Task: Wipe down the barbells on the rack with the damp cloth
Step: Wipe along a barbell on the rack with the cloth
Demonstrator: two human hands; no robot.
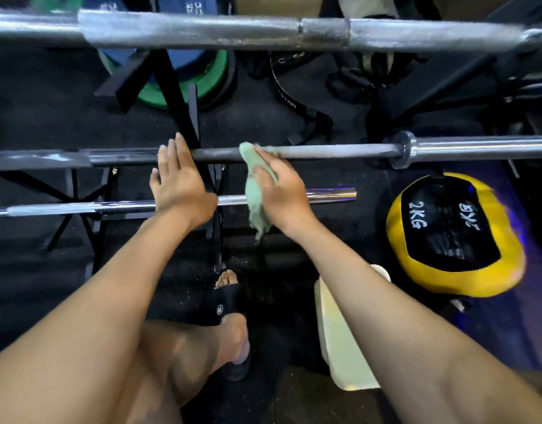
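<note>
Three barbells lie across a black rack: a thick top bar, a dark middle bar with a collar at the right, and a chrome lower bar. My right hand presses a pale green cloth against the middle bar, and the cloth hangs down past the lower bar. My left hand is held flat with straight fingers over the middle and lower bars, left of the cloth. Whether it touches them I cannot tell.
A yellow and black 2 kg ball sits on the floor at the right. Green and blue weight plates and black straps lie beyond the rack. A pale container stands by my foot in a black sandal.
</note>
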